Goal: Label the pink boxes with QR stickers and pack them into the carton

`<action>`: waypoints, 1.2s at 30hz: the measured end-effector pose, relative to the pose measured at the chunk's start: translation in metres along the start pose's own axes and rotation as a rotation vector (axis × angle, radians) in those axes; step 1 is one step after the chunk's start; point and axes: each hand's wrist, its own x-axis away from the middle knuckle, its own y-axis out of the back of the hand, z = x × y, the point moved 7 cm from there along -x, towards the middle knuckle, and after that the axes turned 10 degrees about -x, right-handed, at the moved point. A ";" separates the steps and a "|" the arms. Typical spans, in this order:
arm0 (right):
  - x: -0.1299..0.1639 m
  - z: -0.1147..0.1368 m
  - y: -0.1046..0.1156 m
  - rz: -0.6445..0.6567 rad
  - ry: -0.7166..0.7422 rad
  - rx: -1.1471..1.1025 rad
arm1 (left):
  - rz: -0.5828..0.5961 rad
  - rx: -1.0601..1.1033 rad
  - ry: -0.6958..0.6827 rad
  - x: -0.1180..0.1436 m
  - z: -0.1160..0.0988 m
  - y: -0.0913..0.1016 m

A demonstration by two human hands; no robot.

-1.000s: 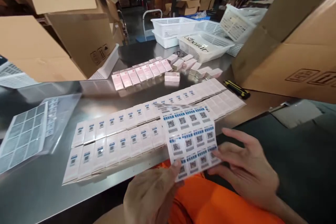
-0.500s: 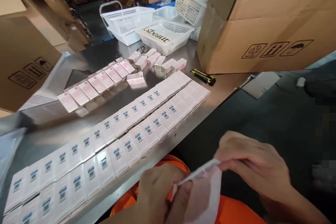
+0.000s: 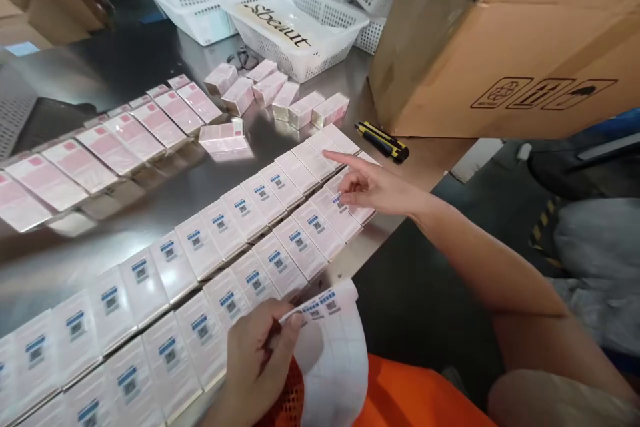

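My left hand (image 3: 260, 353) is closed on the edge of a white sheet of stickers (image 3: 333, 353), which curls over near the table's front edge. Printed blue labels with QR codes show along its top. My right hand (image 3: 373, 183) is over the front row of boxes, index finger stretched out, thumb and other fingers curled in. At the thumb tip is a small QR label (image 3: 337, 199), pinched against a box top. Two long rows of pale pink boxes (image 3: 250, 243) lie side by side; most bear such labels, while several at the far right end are plain.
A yellow and black utility knife (image 3: 383, 141) lies beyond the rows, beside a large cardboard carton (image 3: 500, 73). More pink boxes (image 3: 120, 140) stand at the left and back. White plastic baskets (image 3: 325, 67) fill the table's rear. An orange surface (image 3: 415, 393) is below my hands.
My right hand has left the sticker sheet and moved up and left to the front row, with a label at its fingertips. My left hand still holds the sheet. The view has shifted.
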 end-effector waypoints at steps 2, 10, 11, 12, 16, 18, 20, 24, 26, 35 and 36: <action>-0.006 -0.007 -0.004 0.056 -0.037 0.012 | 0.017 0.006 -0.019 -0.002 -0.002 0.001; -0.003 -0.020 -0.005 0.020 -0.072 0.124 | 0.010 0.015 0.097 -0.003 -0.006 0.001; -0.003 -0.021 -0.005 0.015 -0.071 0.133 | 0.012 0.014 0.122 -0.001 -0.005 0.000; -0.002 -0.021 -0.006 0.010 -0.071 0.141 | 0.019 0.014 0.136 0.000 -0.005 -0.001; -0.001 -0.021 -0.007 -0.014 -0.062 0.182 | 0.033 0.010 0.149 0.003 -0.004 -0.002; -0.001 -0.021 -0.007 -0.025 -0.047 0.202 | 0.035 0.012 0.139 0.002 -0.005 -0.001; -0.001 -0.021 -0.007 -0.031 -0.026 0.210 | 0.032 0.017 0.118 0.000 -0.008 0.000; 0.002 -0.022 -0.008 -0.063 0.010 0.235 | 0.024 0.028 0.101 -0.002 -0.012 0.003; 0.007 -0.021 -0.011 -0.087 0.026 0.276 | 0.035 0.037 0.104 -0.002 -0.012 0.003; 0.007 -0.010 0.007 -0.345 0.076 0.593 | 0.056 0.076 0.209 0.001 0.002 0.000; 0.007 -0.008 0.008 -0.354 0.061 0.605 | 0.060 0.088 0.244 0.001 0.004 -0.001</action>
